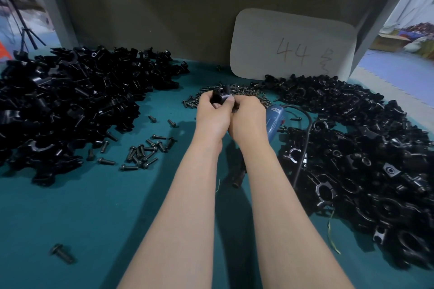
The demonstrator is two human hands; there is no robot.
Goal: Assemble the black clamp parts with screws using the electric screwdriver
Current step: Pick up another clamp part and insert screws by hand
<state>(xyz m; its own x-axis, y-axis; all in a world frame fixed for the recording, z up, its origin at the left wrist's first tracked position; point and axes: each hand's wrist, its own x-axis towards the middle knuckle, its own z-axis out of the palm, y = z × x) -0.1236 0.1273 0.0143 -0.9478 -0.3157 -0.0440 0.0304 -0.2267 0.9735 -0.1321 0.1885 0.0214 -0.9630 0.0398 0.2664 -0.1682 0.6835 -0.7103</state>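
While your left hand (212, 112) curls round a black clamp part (220, 96), your right hand (246, 115) pinches the same piece from its other side, thumb on top. You hold it above the small screw pile (249, 92) at the back of the table (94, 218). The electric screwdriver (273, 123) lies just beside your right wrist. Heaps of clamp parts lie on the left (70, 101) and on the right (364, 159), with loose screws (145, 150) near the left heap.

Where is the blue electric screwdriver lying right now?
In the head view, the blue electric screwdriver lies on the green table, just right of the right hand, beside the right-hand heap of black clamp parts.
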